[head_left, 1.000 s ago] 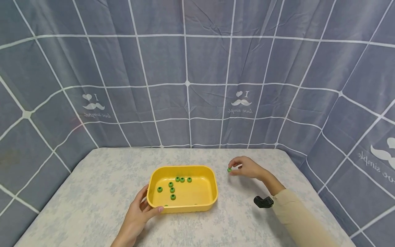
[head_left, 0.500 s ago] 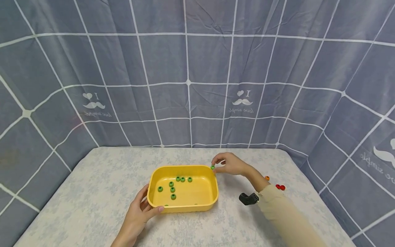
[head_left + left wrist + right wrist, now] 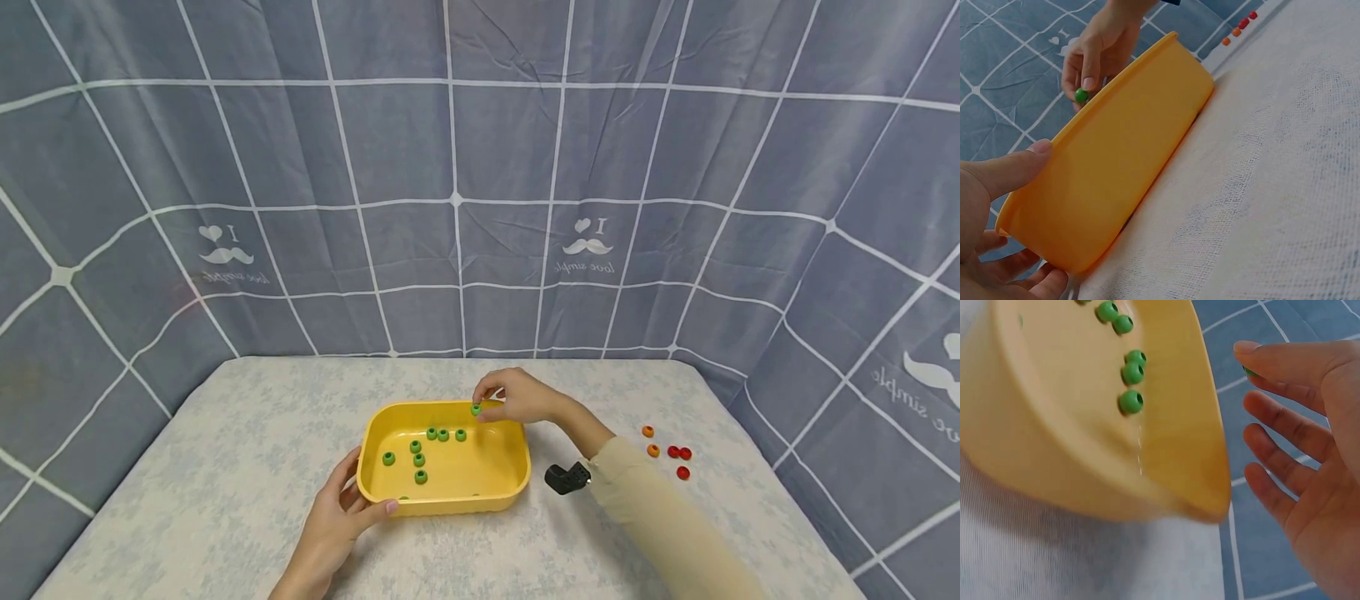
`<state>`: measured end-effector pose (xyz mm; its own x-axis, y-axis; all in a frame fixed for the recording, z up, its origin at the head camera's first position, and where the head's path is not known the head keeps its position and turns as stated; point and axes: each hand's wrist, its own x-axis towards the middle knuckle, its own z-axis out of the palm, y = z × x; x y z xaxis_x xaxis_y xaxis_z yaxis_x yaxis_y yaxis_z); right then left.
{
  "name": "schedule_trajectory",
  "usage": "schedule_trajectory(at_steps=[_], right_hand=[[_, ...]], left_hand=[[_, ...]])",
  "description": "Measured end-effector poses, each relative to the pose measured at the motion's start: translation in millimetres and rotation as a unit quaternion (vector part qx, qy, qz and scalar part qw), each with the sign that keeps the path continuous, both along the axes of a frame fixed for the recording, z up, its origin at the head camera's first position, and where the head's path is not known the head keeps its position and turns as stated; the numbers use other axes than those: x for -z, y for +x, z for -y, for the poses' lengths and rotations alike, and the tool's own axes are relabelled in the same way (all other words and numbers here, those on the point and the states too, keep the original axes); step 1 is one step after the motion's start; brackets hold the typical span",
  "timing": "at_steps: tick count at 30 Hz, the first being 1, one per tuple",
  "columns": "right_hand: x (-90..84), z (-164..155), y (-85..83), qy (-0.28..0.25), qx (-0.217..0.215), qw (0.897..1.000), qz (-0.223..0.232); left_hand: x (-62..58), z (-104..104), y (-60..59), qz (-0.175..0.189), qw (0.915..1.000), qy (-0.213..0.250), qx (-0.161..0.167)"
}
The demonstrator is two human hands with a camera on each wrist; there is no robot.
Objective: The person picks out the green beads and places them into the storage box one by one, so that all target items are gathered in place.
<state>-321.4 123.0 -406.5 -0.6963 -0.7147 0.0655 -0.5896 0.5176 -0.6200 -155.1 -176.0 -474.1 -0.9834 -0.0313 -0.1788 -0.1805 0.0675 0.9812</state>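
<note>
While left hand (image 3: 335, 523) grips yellow plastic tray's (image 3: 448, 498) near-left corner, right hand (image 3: 517, 397) pinches small green bead (image 3: 476, 409) over far rim.

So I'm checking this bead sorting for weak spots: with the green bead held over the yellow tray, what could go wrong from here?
The right hand pinches the small green bead just above the far rim of the yellow plastic tray; released there, it might clip the rim and roll away on the table. The left hand grips only the tray's near left corner, so a nudge could pivot it. The sleeve passes near the loose red and orange beads.
</note>
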Motion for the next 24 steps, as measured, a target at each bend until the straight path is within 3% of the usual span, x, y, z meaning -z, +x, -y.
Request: schedule_trajectory(at_steps=[24], right_hand=[[0.1, 49.7, -1.7, 0.01, -0.048, 0.999, 0.0]], left_hand=[[2.0, 0.6, -1.0, -0.001, 1.0, -0.006, 0.001]])
